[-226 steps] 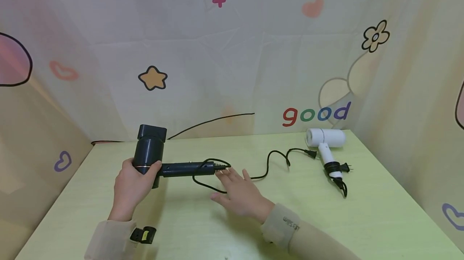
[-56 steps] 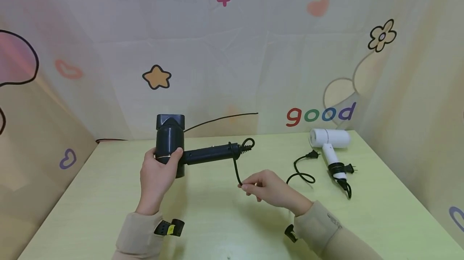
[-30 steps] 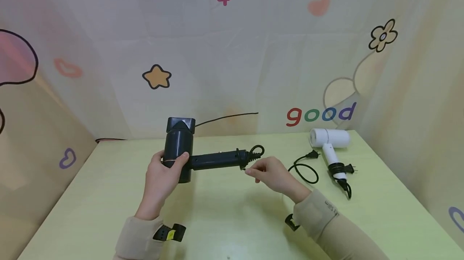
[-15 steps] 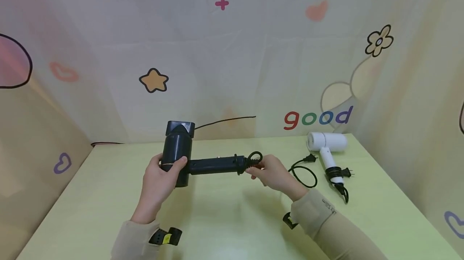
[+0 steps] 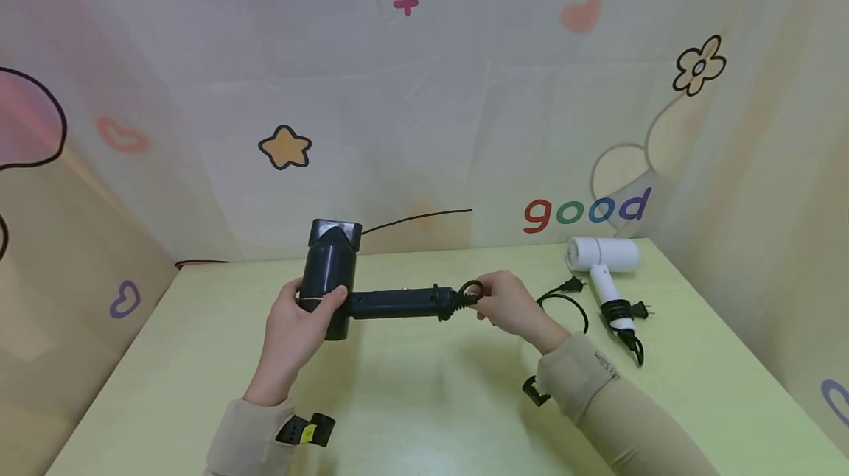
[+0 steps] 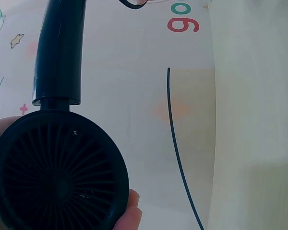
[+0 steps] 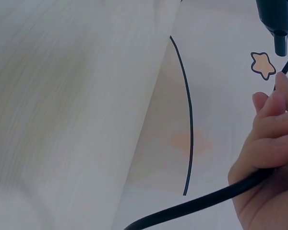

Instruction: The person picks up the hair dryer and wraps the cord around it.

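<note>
A dark navy hair dryer (image 5: 329,270) is held above the table, its nozzle toward the back and its handle pointing right. My left hand (image 5: 292,336) grips its barrel, thumb across the front; the left wrist view shows the round ribbed intake (image 6: 60,177). A turn of black power cord (image 5: 443,312) lies around the handle's end, and a small loop stands beside the strain relief. There my right hand (image 5: 511,306) pinches the cord. In the right wrist view, the cord (image 7: 201,203) also passes through the palm under curled fingers.
On the pale green-yellow table (image 5: 411,402), the dark dryer's plug (image 5: 572,284) lies at the right. Beside it lies a white hair dryer (image 5: 610,253) with its black cord (image 5: 617,309) wrapped around its handle. A printed curtain (image 5: 371,107) surrounds the back and sides.
The right hand, earlier open by the handle's end, has wound the cord around it and risen to the strain relief. The dark dryer has shifted right, and the plug end's slack has shortened.
</note>
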The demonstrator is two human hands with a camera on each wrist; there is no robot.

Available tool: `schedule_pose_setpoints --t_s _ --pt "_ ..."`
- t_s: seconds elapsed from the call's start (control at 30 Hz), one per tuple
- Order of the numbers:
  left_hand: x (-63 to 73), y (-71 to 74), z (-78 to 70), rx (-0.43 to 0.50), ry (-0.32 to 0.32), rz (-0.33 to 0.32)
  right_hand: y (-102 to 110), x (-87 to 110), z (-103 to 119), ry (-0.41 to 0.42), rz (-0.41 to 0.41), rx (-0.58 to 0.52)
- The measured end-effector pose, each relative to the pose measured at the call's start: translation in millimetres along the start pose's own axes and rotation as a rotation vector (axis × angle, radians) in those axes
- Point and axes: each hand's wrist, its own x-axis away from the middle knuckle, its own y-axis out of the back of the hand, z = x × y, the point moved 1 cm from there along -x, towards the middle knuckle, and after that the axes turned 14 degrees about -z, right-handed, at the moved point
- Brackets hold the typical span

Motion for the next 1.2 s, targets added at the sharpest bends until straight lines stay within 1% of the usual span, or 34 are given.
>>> schedule_pose_setpoints --t_s 0.1,0.2,0.27,0.33,0.43,0.57,0.7,0.8,0.9,1.0,1.13,1.2 --pt "-0.4 0.7 0.9 -0.009 -0.017 0.003 2 -3.2 0 0.030 -0.004 0.019" --pt "-0.1 1.7 1.6 -0.015 -0.039 0.006 3 -5.3 1 0.083 -0.005 0.029" --pt "1.6 3.1 1.7 -0.021 -0.055 0.003 3 -6.0 1 0.113 0.002 0.028" --pt "3.4 4.7 1.2 -0.027 -0.068 0.004 4 -7.0 1 0.142 0.010 0.050" --pt "5.7 6.2 -0.5 -0.030 -0.082 0.017 7 -8.9 0 0.154 0.037 0.063" --pt "8.7 7.6 -2.0 -0.034 -0.100 0.051 14 -12.0 2 0.153 0.088 0.067" --pt "12.4 8.3 -0.8 -0.050 -0.140 0.072 18 -15.2 8 0.179 0.153 0.062" --pt "14.1 2.3 2.4 -0.073 -0.175 0.081 21 -14.3 11 0.182 0.186 0.041" --pt "15.9 -3.7 5.3 -0.092 -0.209 0.072 24 -11.8 16 0.172 0.195 0.024" --pt "16.3 -8.0 6.1 -0.104 -0.238 0.051 27 -8.7 21 0.165 0.184 0.012" --pt "16.4 -11.5 5.7 -0.129 -0.282 0.012 29 -3.5 29 0.168 0.155 0.002" --pt "16.8 -13.1 7.1 -0.146 -0.288 -0.011 28 0.3 32 0.165 0.149 -0.001"
